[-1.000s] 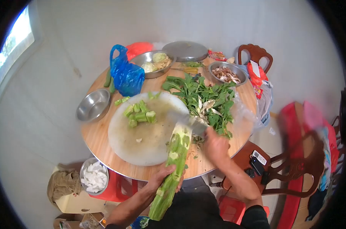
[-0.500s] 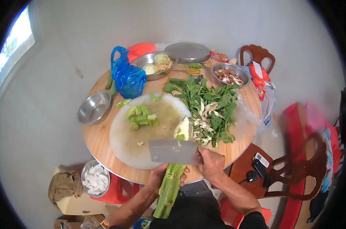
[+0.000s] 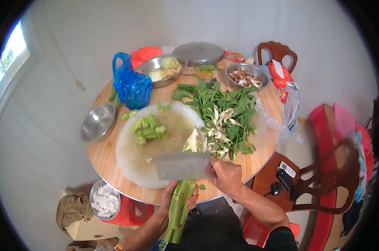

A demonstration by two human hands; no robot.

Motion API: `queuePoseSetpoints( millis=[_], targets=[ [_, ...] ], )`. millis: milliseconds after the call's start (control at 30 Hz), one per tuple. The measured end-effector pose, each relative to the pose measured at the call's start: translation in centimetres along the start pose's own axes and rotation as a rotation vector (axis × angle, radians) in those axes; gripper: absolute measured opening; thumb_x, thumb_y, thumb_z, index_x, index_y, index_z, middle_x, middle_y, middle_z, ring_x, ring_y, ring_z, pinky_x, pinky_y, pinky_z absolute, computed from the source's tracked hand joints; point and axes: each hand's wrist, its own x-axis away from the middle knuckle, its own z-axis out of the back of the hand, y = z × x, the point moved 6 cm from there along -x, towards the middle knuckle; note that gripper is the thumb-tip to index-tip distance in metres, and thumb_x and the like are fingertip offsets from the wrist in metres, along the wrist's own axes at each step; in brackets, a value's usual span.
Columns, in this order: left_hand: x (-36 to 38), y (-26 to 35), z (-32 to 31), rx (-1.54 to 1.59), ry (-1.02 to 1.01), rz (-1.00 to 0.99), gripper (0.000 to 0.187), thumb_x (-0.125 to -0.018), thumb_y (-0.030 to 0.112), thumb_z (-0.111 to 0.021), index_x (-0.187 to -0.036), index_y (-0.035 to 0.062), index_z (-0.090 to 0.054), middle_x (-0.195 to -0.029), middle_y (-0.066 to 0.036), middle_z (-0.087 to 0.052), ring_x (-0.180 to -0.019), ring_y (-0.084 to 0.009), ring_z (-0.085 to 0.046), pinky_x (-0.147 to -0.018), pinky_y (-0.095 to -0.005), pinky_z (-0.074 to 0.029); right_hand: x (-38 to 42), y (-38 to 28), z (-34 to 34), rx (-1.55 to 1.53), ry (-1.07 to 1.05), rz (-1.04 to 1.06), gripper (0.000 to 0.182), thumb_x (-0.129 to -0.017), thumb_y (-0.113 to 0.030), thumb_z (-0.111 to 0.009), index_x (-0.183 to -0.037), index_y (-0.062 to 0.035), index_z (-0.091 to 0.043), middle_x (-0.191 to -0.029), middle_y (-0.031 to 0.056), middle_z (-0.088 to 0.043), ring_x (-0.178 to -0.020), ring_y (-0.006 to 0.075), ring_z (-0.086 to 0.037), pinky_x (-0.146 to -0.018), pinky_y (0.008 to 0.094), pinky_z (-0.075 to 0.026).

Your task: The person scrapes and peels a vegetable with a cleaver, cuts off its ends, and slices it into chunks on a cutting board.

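My left hand (image 3: pixel 168 198) is wrapped around a thick green vegetable stalk (image 3: pixel 179 211), held slanting at the table's near edge. My right hand (image 3: pixel 226 175) grips the handle of a cleaver (image 3: pixel 183 166), its broad blade lying across the stalk's upper end. Beyond the blade shows a pale, peeled piece (image 3: pixel 195 141); the blade hides whether it joins the stalk. Under the blade is a round white cutting board (image 3: pixel 128 167). Several cut green stalk chunks (image 3: pixel 149 130) rest on its far left part. Leafy greens (image 3: pixel 231 113) with some wilted pale leaves are piled right of the board.
Around the round wooden table (image 3: pixel 101 157) stand an empty steel bowl (image 3: pixel 98 122), a blue plastic bag (image 3: pixel 133 88), a basin of vegetables (image 3: pixel 151 67) and a bowl of chopped meat (image 3: pixel 248 77). Below left is a bowl of white pieces (image 3: pixel 105 201). A wooden chair (image 3: pixel 277 175) stands right.
The view has shifted slightly, moving the scene left. The cleaver stays across the stalk, its blade a little lower against the pale piece. A small green scrap now shows beside the stalk.
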Motion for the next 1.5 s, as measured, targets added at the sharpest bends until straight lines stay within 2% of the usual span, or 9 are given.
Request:
queuePoseSetpoints(
  millis=[33, 133, 200, 400, 533, 633, 967, 1267, 1500],
  targets=[
    [0.2, -0.2, -0.3, 0.003, 0.001, 0.002, 0.078, -0.105, 0.066, -0.039, -0.148, 0.0006, -0.046, -0.096, -0.012, -0.059, -0.069, -0.0201, -0.053, -0.056, -0.0338, -0.047, -0.3, 0.5, -0.1, 0.000, -0.003, -0.002, 0.025, -0.081, 0.000, -0.073, -0.102, -0.0050, -0.061, -0.073, 0.0156, -0.068, -0.062, 0.0355, -0.069, -0.053, 0.0438, -0.051],
    [1.1, -0.8, -1.9, -0.078, 0.017, 0.003, 0.086, -0.102, 0.068, -0.044, -0.150, -0.0034, -0.042, -0.092, -0.012, -0.057, -0.061, -0.0176, -0.053, -0.047, -0.0313, -0.044, -2.1, 8.1, -1.1, 0.248, -0.184, -0.516, 0.016, -0.087, 0.000, -0.069, -0.100, -0.0042, -0.061, -0.068, 0.0192, -0.066, -0.062, 0.0412, -0.067, -0.056, 0.0480, -0.051],
    [1.6, -1.0, -3.8, 0.031, -0.261, 0.011, 0.078, -0.104, 0.063, -0.045, -0.147, -0.0015, -0.044, -0.096, -0.013, -0.060, -0.066, -0.0213, -0.058, -0.056, -0.0334, -0.051, -2.3, 7.9, -0.4, 0.165, -0.114, -0.478, 0.013, -0.089, -0.001, -0.067, -0.100, -0.0032, -0.060, -0.069, 0.0206, -0.066, -0.062, 0.0416, -0.067, -0.056, 0.0475, -0.051],
    [-0.6, 0.8, -2.2, -0.070, -0.076, -0.066, 0.072, -0.103, 0.056, -0.048, -0.142, -0.0039, -0.047, -0.099, -0.014, -0.059, -0.065, -0.0232, -0.059, -0.056, -0.0350, -0.053, -0.6, 4.3, 2.0, -0.044, 0.051, -0.484, 0.012, -0.093, -0.003, -0.066, -0.103, 0.0010, -0.061, -0.070, 0.0216, -0.065, -0.060, 0.0378, -0.068, -0.056, 0.0445, -0.051],
    [-1.0, 0.5, -1.0, 0.006, -0.054, -0.074, 0.059, -0.103, 0.053, -0.046, -0.126, -0.0001, -0.055, -0.096, -0.014, -0.056, -0.065, -0.0229, -0.057, -0.053, -0.0352, -0.052, 0.5, -0.5, 2.0, 0.024, 0.006, -0.037, 0.040, -0.072, -0.003, -0.074, -0.112, -0.0051, -0.064, -0.074, 0.0116, -0.066, -0.062, 0.0268, -0.069, -0.055, 0.0390, -0.053],
    [-0.5, 0.0, -1.4, 0.108, -0.108, -0.050, 0.053, -0.103, 0.051, -0.045, -0.120, 0.0028, -0.056, -0.095, -0.014, -0.054, -0.065, -0.0228, -0.057, -0.052, -0.0351, -0.051, 0.6, -1.7, 1.9, 0.104, 0.003, 0.090, 0.043, -0.071, -0.004, -0.076, -0.113, -0.0041, -0.064, -0.071, 0.0089, -0.061, -0.060, 0.0256, -0.067, -0.053, 0.0397, -0.051],
    [-0.5, 1.1, -2.0, -0.050, -0.091, -0.116, 0.053, -0.104, 0.051, -0.048, -0.123, 0.0027, -0.056, -0.095, -0.011, -0.054, -0.064, -0.0190, -0.054, -0.051, -0.0318, -0.048, -0.3, 0.4, 0.7, 0.129, -0.036, 0.041, 0.034, -0.074, -0.004, -0.074, -0.105, -0.0066, -0.059, -0.070, 0.0076, -0.061, -0.059, 0.0267, -0.066, -0.051, 0.0406, -0.049],
    [0.2, 1.4, -1.7, 0.147, -0.119, -0.036, 0.065, -0.106, 0.054, -0.045, -0.134, -0.0042, -0.053, -0.095, -0.011, -0.053, -0.065, -0.0192, -0.054, -0.052, -0.0315, -0.048, -0.1, -0.2, 0.5, 0.175, -0.086, -0.086, 0.027, -0.078, -0.004, -0.073, -0.099, -0.0055, -0.057, -0.069, 0.0092, -0.065, -0.057, 0.0282, -0.067, -0.049, 0.0398, -0.052],
    [0.5, 0.9, -1.8, 0.093, -0.029, -0.131, 0.056, -0.105, 0.052, -0.046, -0.123, 0.0006, -0.057, -0.094, -0.010, -0.055, -0.065, -0.0192, -0.053, -0.052, -0.0311, -0.047, 0.1, -2.8, 0.5, 0.136, -0.107, -0.011, 0.039, -0.077, -0.004, -0.078, -0.111, -0.0035, -0.059, -0.070, 0.0076, -0.064, -0.057, 0.0267, -0.067, -0.048, 0.0386, -0.050]
  ],
)
